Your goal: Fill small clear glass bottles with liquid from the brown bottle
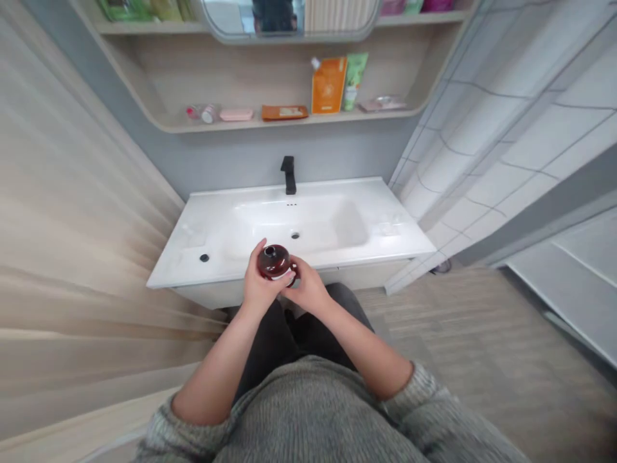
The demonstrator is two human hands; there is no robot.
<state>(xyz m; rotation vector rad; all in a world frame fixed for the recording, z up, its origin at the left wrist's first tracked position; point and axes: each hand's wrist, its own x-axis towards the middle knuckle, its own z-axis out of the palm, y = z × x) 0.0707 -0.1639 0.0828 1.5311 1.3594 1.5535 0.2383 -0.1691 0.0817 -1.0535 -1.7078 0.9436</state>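
1. A grey knitted sweater (308,418) fills the bottom of the view, its sleeves pushed up the forearms.
2. The white washbasin (376,238) stands ahead, against the grey wall.
3. The wooden shelf (289,122) above it carries an orange pouch (328,85) and a green tube (354,80).
4. The left hand (258,286) is curled around the dark red jar from the left, thumb raised beside it.
5. The right hand (308,289) grips the jar's lower right side with bent fingers.
6. The dark red jar (274,260) is held upright over the basin's front edge.
7. A black faucet (288,175) stands behind the bowl.
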